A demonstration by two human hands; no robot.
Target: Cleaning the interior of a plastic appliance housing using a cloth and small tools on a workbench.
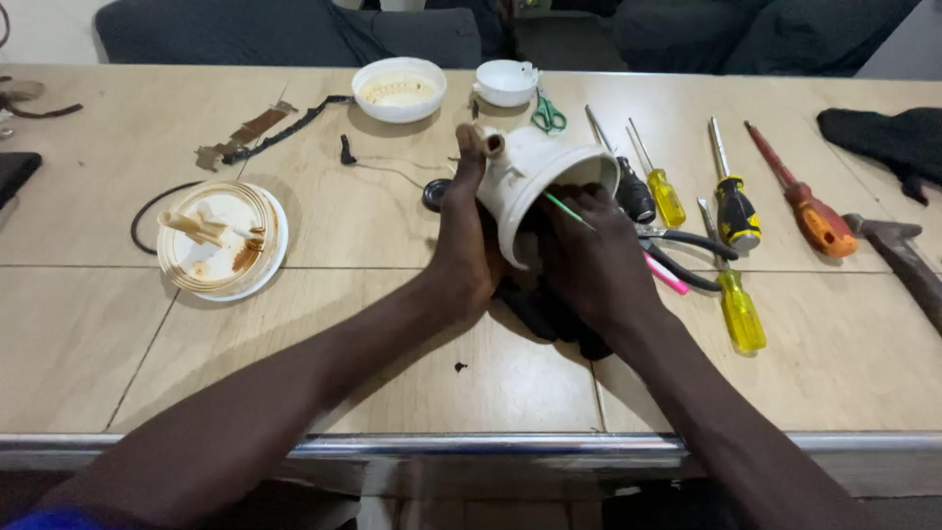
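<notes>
The person has a white plastic housing [535, 182] tipped on its side near the middle of the wooden table [294, 334], its open mouth turned toward the right hand [589, 260]. The left hand [469, 245] lies flat against the housing's outer wall, fingers stretched upward and pressed to it as a brace. The right hand's fingers are closed narrowly round a thin green-shafted tool [567, 210] with a pink handle end [667, 278], whose tip reaches into the housing's mouth; what it touches inside cannot be seen. Judging by how things lie, the taking apart looks well advanced: a round white lid with rust-brown stains [224, 240] sits well to the left of the housing, a white bowl [398, 88] and a smaller white cup [505, 81] lie just beyond it, and a black ring [147, 211] curls beside the lid. Work inside the housing itself appears unfinished. To the right of the housing lie yellow screwdrivers [738, 304], an orange one [814, 221], black pliers [687, 250] and a hammer [908, 260]; green scissors [548, 116] rest just behind it.
</notes>
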